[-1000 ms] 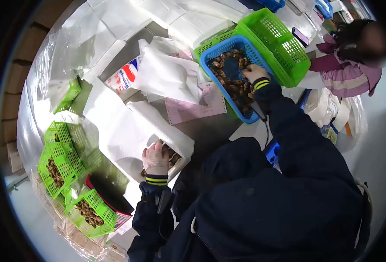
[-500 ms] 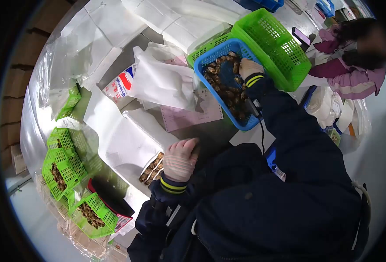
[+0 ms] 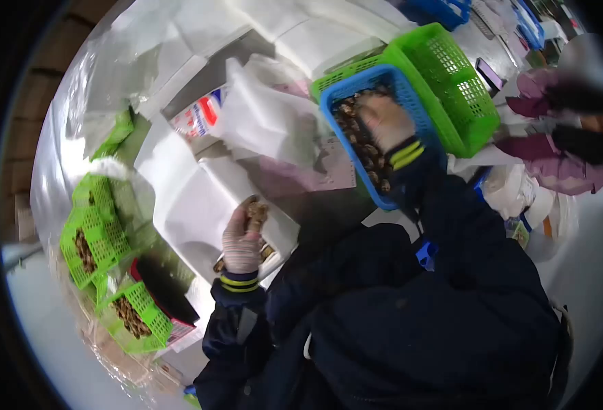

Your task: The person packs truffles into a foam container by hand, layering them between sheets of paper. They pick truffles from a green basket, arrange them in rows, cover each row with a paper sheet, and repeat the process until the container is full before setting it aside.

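Note:
My left hand (image 3: 241, 246), in a pale glove, is closed on a brown lumpy piece (image 3: 256, 213) above the white paper-lined box (image 3: 189, 212). More brown pieces lie in rows beneath it, partly covered by the hand. At the upper right, my right hand (image 3: 387, 123) is inside the blue basket (image 3: 327, 102), over many dark brown pieces (image 3: 361, 145). That hand is smeared by motion, and its fingers cannot be made out.
Green baskets (image 3: 478, 123) stand beside the blue one. Smaller green baskets (image 3: 134, 318) with brown pieces are at the lower left. White crumpled paper (image 3: 267, 123) lies over a pink sheet (image 3: 339, 167). Another person (image 3: 554, 164) in pink sleeves is at the right.
My left hand has moved left and opened out of its curl onto a brown piece over the box. My right hand has shifted down and inward over the pieces. The whole view has tilted slightly.

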A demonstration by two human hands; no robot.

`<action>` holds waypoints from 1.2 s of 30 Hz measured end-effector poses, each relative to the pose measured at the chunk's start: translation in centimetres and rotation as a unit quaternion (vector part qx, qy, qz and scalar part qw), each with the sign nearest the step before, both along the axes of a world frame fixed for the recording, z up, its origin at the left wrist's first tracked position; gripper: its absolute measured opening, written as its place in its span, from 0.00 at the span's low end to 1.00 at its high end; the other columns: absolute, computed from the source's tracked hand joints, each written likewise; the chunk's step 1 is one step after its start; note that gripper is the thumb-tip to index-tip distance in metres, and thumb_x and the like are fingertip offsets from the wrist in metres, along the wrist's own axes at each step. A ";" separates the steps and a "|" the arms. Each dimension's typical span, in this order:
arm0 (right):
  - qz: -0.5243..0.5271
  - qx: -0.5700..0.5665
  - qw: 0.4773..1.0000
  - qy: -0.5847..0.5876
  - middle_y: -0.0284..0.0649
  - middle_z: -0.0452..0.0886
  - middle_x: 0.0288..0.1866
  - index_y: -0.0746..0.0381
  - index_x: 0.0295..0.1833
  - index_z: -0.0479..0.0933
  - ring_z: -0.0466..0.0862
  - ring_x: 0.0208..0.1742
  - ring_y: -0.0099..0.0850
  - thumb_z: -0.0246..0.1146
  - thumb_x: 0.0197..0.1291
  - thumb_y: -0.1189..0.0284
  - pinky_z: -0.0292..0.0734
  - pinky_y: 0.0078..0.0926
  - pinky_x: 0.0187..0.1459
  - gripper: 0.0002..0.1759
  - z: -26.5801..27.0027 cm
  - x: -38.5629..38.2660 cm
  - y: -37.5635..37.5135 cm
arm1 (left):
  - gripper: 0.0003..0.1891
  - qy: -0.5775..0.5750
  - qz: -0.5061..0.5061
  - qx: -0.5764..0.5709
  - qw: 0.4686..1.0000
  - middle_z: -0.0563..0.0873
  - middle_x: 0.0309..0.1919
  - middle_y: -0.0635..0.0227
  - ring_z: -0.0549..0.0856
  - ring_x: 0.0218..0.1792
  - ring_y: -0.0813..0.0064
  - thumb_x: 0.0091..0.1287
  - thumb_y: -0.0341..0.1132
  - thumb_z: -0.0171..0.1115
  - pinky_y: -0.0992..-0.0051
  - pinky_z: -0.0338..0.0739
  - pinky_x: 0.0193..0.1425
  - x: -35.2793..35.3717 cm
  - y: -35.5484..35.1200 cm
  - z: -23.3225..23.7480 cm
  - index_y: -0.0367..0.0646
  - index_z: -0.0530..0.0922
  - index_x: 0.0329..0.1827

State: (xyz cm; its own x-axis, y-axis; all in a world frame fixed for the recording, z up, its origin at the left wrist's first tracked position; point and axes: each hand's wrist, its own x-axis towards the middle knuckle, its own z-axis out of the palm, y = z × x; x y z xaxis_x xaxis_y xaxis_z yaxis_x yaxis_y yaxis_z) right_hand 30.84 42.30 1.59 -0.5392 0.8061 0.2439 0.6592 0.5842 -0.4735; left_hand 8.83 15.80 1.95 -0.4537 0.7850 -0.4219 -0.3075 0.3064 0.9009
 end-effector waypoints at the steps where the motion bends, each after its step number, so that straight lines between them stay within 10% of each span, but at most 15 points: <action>1: -0.038 -0.010 0.994 -0.103 0.48 0.81 0.45 0.58 0.47 0.79 0.80 0.49 0.48 0.58 0.60 0.64 0.75 0.45 0.50 0.13 -4.7 1.8 4.4 | 0.19 0.103 0.050 -0.011 0.993 0.83 0.40 0.67 0.79 0.49 0.74 0.61 0.31 0.66 0.72 0.74 0.56 -3.2 -3.8 -3.4 0.38 0.77 0.56; 2: -0.139 -0.106 0.949 -0.264 0.48 0.81 0.48 0.54 0.48 0.79 0.80 0.51 0.49 0.61 0.57 0.63 0.76 0.45 0.51 0.14 -1.9 0.5 5.1 | 0.18 0.413 -0.034 -0.127 0.901 0.83 0.41 0.68 0.79 0.50 0.70 0.57 0.33 0.67 0.66 0.72 0.59 -5.1 -6.0 -2.1 0.42 0.79 0.52; 3: -0.096 -0.056 0.945 -0.307 0.48 0.81 0.49 0.51 0.51 0.79 0.80 0.51 0.50 0.63 0.55 0.62 0.77 0.46 0.50 0.17 -5.8 1.7 7.6 | 0.17 0.663 -0.121 -0.251 0.695 0.82 0.41 0.69 0.78 0.51 0.66 0.54 0.34 0.67 0.60 0.69 0.62 -6.7 -8.1 -0.7 0.47 0.80 0.48; 5: -0.065 -0.096 0.935 -0.337 0.52 0.81 0.49 0.56 0.46 0.80 0.80 0.52 0.51 0.55 0.59 0.66 0.77 0.48 0.50 0.13 -6.6 0.6 8.8 | 0.15 0.595 -0.201 -0.380 0.679 0.83 0.45 0.69 0.77 0.54 0.58 0.50 0.38 0.67 0.57 0.67 0.64 -8.9 -11.3 -0.3 0.52 0.81 0.44; 7: -0.061 -0.087 0.921 -0.374 0.50 0.82 0.48 0.57 0.50 0.80 0.80 0.52 0.51 0.59 0.57 0.68 0.76 0.50 0.49 0.15 -8.2 1.6 10.4 | 0.18 0.703 -0.183 -0.275 0.630 0.81 0.51 0.73 0.74 0.58 0.64 0.53 0.40 0.65 0.55 0.62 0.67 -9.5 -14.4 -2.9 0.53 0.79 0.48; 11: -0.074 -0.321 0.943 -0.055 0.41 0.84 0.39 0.59 0.57 0.77 0.83 0.40 0.28 0.64 0.55 0.71 0.77 0.25 0.38 0.21 -4.3 -1.4 6.5 | 0.23 0.713 -0.159 -0.281 0.622 0.79 0.55 0.74 0.71 0.62 0.65 0.53 0.40 0.65 0.48 0.56 0.69 -9.2 -15.1 -3.7 0.55 0.74 0.55; 14: 0.175 -0.460 0.855 0.162 0.36 0.80 0.36 0.63 0.67 0.67 0.74 0.29 0.19 0.65 0.57 0.71 0.70 0.16 0.30 0.31 -0.9 -10.5 -4.2 | 0.19 0.726 -0.182 -0.278 0.602 0.80 0.54 0.72 0.69 0.65 0.63 0.56 0.37 0.62 0.41 0.48 0.71 -8.8 -15.9 -5.7 0.56 0.75 0.52; 15: 0.175 -0.487 0.855 0.003 0.36 0.80 0.36 0.63 0.66 0.68 0.75 0.29 0.19 0.65 0.57 0.69 0.71 0.16 0.30 0.30 3.7 -13.4 -8.5 | 0.17 0.719 -0.201 -0.287 0.601 0.81 0.54 0.72 0.69 0.66 0.63 0.57 0.37 0.61 0.39 0.46 0.72 -8.9 -15.8 -5.8 0.55 0.75 0.50; 16: 0.352 -0.400 0.839 0.109 0.34 0.79 0.31 0.62 0.64 0.70 0.75 0.28 0.19 0.65 0.58 0.66 0.71 0.18 0.29 0.28 -1.7 -15.2 -10.4 | 0.17 0.719 -0.199 -0.284 0.602 0.81 0.54 0.72 0.69 0.66 0.63 0.57 0.37 0.61 0.39 0.46 0.72 -9.0 -15.7 -6.2 0.55 0.75 0.50; 19: 0.216 -0.596 0.766 -0.107 0.41 0.84 0.33 0.61 0.54 0.79 0.81 0.27 0.33 0.65 0.55 0.64 0.77 0.30 0.34 0.21 0.8 -21.4 -18.7 | 0.13 0.729 -0.187 -0.255 0.608 0.82 0.53 0.73 0.71 0.66 0.65 0.59 0.37 0.58 0.37 0.43 0.72 -9.5 -15.6 -7.1 0.55 0.76 0.47; 23: 0.319 -0.365 0.815 -0.317 0.52 0.84 0.39 0.61 0.47 0.81 0.84 0.41 0.47 0.59 0.54 0.57 0.77 0.41 0.47 0.21 -4.0 -25.0 -22.7 | 0.09 0.687 -0.195 -0.238 0.658 0.85 0.44 0.73 0.77 0.59 0.68 0.62 0.38 0.54 0.34 0.39 0.72 -9.5 -14.5 -6.0 0.55 0.77 0.44; 27: 0.319 -0.257 0.877 -0.252 0.53 0.82 0.44 0.61 0.50 0.78 0.82 0.46 0.49 0.55 0.61 0.65 0.76 0.44 0.50 0.16 -4.3 -24.3 -23.6 | 0.05 0.613 -0.286 -0.329 0.659 0.83 0.37 0.74 0.78 0.53 0.71 0.61 0.35 0.54 0.35 0.39 0.73 -10.0 -14.1 -6.2 0.54 0.77 0.38; 36: 0.441 -0.166 0.828 -0.304 0.49 0.80 0.41 0.59 0.41 0.79 0.81 0.45 0.49 0.62 0.50 0.69 0.78 0.44 0.47 0.11 -6.2 -25.9 -24.8 | 0.07 0.625 -0.209 -0.257 0.707 0.81 0.36 0.72 0.77 0.52 0.68 0.58 0.33 0.54 0.41 0.52 0.71 -10.0 -13.9 -5.1 0.53 0.75 0.39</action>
State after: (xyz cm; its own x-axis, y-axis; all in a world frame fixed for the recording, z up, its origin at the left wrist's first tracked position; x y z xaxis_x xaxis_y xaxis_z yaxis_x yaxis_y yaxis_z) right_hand 4.95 17.50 -4.57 -0.8957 0.0024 -0.4447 0.2213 0.8698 -0.4411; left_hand -1.14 1.88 -3.16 -0.4986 0.8489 -0.1753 0.8439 0.5216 0.1254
